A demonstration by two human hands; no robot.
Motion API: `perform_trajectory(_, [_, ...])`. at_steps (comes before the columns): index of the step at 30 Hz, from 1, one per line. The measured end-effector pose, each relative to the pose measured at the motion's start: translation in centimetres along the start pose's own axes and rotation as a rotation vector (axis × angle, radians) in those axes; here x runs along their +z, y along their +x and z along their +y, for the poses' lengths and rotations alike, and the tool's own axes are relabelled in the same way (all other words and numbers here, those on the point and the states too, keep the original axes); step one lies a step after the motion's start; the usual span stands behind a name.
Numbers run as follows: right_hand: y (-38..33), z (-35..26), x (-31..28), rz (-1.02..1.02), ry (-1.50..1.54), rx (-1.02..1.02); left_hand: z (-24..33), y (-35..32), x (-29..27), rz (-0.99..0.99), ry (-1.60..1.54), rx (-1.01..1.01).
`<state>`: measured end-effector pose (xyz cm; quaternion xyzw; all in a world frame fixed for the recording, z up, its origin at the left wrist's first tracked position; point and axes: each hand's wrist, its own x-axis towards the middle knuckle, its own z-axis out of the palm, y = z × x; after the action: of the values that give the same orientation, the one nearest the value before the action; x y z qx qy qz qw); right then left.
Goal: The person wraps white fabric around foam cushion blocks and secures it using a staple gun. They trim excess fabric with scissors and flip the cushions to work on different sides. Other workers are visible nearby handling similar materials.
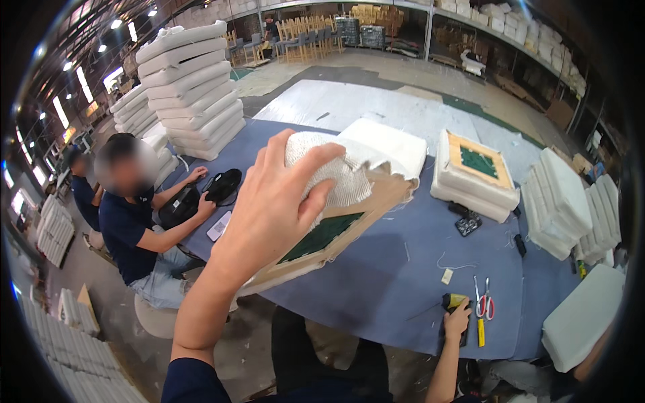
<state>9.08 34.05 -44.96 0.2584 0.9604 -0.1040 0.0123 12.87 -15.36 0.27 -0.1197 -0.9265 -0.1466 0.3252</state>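
My left hand (282, 195) is raised and grips the white fabric corner of a chair seat cushion (349, 195), which is tilted upside down so its wooden frame and green webbing show. My right hand (457, 321) reaches to the front edge of the blue-covered table (396, 295) and closes on a black and yellow tool (451, 302). Red-handled scissors (484, 303) lie just right of that hand.
A finished upside-down cushion (474, 174) sits at the far right of the table, and stacked white cushions (568, 208) stand beyond it. A seated person in a dark shirt (131, 225) works at the table's left end beside black tools. Tall cushion stacks (191, 87) rise behind.
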Motion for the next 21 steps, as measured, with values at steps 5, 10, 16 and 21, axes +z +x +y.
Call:
perform_trajectory(5, [5.0,4.8,-4.6,0.046,0.393,-0.122,1.0,-0.8,0.4,0.059,-0.065,0.025])
perform_trajectory(10, [-9.9,-13.9,-19.2,-0.042,1.323,-0.378,0.5,-2.3,-0.9,0.002,-0.001,-0.006])
perform_trajectory(16, [-20.6,-21.8,-22.7,-0.525,1.504,-0.9,2.7,-3.0,-0.9,-0.03,-0.006,0.017])
perform_trajectory(21, [-21.4,-27.6,-27.3,0.081,1.193,-1.41,3.0,-3.7,-1.5,-0.072,-0.008,-0.008])
